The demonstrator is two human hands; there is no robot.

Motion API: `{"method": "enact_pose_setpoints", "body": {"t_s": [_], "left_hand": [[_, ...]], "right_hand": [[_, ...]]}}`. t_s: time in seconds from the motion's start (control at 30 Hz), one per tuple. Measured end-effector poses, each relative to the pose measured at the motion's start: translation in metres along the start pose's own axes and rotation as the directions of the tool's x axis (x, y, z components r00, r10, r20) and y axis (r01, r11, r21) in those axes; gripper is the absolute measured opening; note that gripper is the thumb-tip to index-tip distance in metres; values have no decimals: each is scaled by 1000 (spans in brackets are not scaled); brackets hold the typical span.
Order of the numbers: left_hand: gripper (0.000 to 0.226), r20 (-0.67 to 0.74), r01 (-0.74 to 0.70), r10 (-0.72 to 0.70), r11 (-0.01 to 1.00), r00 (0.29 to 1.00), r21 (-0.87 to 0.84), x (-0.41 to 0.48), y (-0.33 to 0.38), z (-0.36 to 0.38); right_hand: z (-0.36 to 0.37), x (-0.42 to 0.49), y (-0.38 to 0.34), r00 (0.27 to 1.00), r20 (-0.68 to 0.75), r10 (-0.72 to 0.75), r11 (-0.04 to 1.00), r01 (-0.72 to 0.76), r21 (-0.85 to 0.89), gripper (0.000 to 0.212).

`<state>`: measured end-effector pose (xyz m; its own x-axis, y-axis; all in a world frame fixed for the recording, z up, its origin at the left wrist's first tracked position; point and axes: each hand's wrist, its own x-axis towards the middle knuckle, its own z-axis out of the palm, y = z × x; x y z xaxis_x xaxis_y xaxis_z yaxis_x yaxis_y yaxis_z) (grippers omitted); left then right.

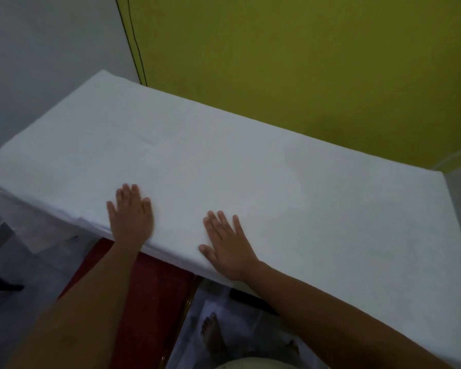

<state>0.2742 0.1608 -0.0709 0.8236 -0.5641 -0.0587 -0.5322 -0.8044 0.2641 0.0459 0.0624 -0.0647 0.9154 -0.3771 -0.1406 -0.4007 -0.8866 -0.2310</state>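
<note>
White cloth [250, 161] is spread over the surface and hangs off the near edge. Left hand [131, 218] and right hand [228, 249] are laid flat on it by that edge, fingers straight, nothing gripped. Smoothing is probably best done with even palm pressure swept outward, so no folds are dragged.

Location type: domestic room. Indicators: olive-yellow painted wall [304, 62] well beyond the fingers [135, 191] of the left hand [131, 217]. Dark red textured rug [149, 302] and bare foot [213, 334] on pale marbled tile floor [245, 323], nearer than the fingers.
</note>
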Motion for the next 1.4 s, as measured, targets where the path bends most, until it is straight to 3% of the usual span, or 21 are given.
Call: {"method": "enact_pose_setpoints", "body": {"t_s": [0.07,0.13,0.23,0.37,0.47,0.57,0.7,0.77,0.9,1.07,1.17,1.2,1.27,1.4], "left_hand": [[55,12,46,-46,999,999,6,-1,3,-3],[56,40,46,-46,999,998,12,-5,22,-2],[56,84,-186,183,982,980,32,-26,71,8],[57,212,-487,474,874,855,10,-71,144,34],[78,268,-602,577,798,772,16,-100,179,45],[85,298,-671,634,741,714,32,-127,200,54],[85,317,-747,704,665,636,22,-167,222,62],[83,321,-788,747,615,582,-3,-186,236,68],[76,355,-849,803,526,478,-48,-228,272,77],[60,427,-931,852,360,301,-62,-280,300,93],[68,440,-946,865,310,241,-91,-293,307,93],[73,431,-944,870,313,239,-109,-291,308,92],[82,382,-925,873,366,302,-104,-279,305,93],[89,328,-876,842,476,429,-75,-238,291,90]], "right_hand": [[-6,1,11,999,-25,36,999,-35,40,80],[-13,1,29,985,-54,166,983,-161,86,78],[-20,-12,66,940,-61,337,940,-332,78,66],[-21,-49,106,893,-63,445,895,-442,54,66],[-17,-84,122,838,-112,533,845,-525,99,68],[-15,-129,138,726,-132,675,737,-656,162,61],[-7,-216,160,521,-141,842,540,-812,222,62],[-2,-264,166,423,-135,896,443,-864,238,62],[8,-344,162,297,-106,949,315,-913,259,65],[19,-393,151,251,-93,964,265,-942,207,64],[15,-393,149,267,-133,955,287,-944,166,78],[14,-389,150,297,-137,945,317,-936,154,79],[11,-379,153,343,-121,931,357,-925,129,68],[0,-349,164,349,-103,931,360,-927,107,61]]}}
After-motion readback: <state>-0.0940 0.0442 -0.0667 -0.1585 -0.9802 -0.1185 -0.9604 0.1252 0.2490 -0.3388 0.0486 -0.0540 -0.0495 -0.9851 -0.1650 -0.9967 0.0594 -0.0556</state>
